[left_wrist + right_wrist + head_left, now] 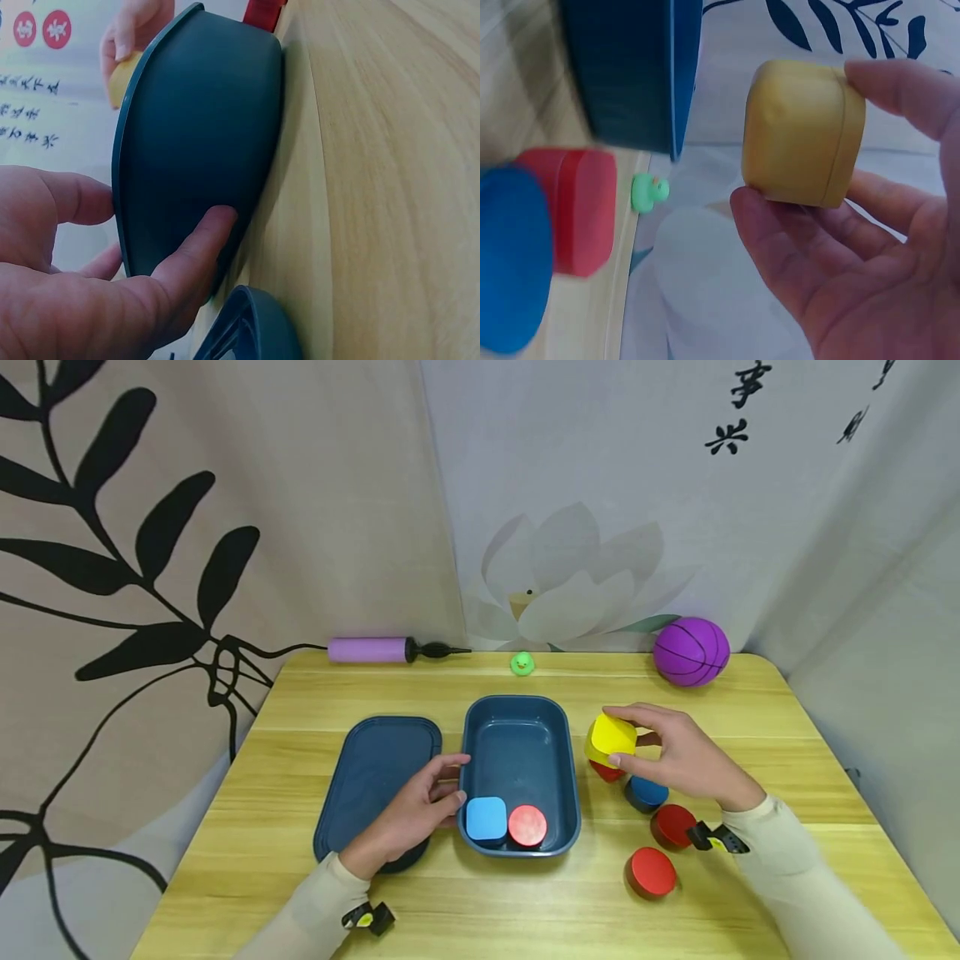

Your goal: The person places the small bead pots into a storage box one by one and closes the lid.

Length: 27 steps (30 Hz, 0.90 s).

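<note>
My right hand holds a yellow rounded-square block between thumb and fingers; a seam runs near one edge. In the head view the block overlaps a red block. It is raised to the right of a dark blue rectangular container. Inside the container, at the near end, lie a light blue rounded-square block and a red round block. Against the container's left side rests my left hand, one fingertip at the rim and another digit along the outer wall.
A dark blue lid lies left of the container. Right of it are a blue round block and two red round blocks. Along the back edge sit a purple pump, a small green duck and a purple ball.
</note>
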Each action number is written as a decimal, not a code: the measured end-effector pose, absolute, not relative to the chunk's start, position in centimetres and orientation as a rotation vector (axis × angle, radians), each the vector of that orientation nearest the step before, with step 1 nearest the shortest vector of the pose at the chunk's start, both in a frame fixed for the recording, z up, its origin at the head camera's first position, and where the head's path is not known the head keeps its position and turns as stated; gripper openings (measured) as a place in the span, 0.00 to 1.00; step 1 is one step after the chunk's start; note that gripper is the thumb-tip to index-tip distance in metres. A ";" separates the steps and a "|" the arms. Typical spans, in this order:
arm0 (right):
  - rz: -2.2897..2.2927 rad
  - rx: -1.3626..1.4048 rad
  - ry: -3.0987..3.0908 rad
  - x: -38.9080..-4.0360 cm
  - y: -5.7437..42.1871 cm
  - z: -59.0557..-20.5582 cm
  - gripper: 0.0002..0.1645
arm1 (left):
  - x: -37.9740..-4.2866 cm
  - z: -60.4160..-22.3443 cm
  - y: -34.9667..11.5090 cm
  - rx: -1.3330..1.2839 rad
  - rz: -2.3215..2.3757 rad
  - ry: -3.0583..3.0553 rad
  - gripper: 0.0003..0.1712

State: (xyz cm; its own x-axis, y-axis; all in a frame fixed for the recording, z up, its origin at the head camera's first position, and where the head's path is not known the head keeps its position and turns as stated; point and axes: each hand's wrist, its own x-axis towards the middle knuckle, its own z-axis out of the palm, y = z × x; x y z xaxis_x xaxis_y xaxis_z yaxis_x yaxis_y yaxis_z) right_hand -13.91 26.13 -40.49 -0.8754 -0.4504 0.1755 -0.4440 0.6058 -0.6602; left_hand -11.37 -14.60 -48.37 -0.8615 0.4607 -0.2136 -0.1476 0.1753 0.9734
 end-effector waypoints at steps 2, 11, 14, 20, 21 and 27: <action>-1.163 -0.820 2.798 -14.1 25.3 -40.5 0.36 | -11.4 -48.3 -14.6 0.296 1.733 1.992 0.33; -1.202 -0.927 2.699 -15.0 21.4 -40.5 0.37 | -11.4 -48.3 -14.6 0.297 1.734 1.992 0.33; -1.174 -0.968 2.675 -15.3 20.0 -40.7 0.37 | -11.3 -48.3 -14.6 0.298 1.735 1.990 0.33; -1.108 -0.996 2.644 -16.0 17.6 -41.4 0.38 | -11.3 -48.4 -14.6 0.290 1.727 1.998 0.32; -1.099 -0.996 2.640 -16.1 17.3 -41.5 0.38 | -11.3 -48.4 -14.5 0.290 1.726 2.000 0.32; -1.062 -1.019 2.592 -16.9 15.4 -42.2 0.38 | -11.4 -48.4 -14.6 0.292 1.724 1.999 0.32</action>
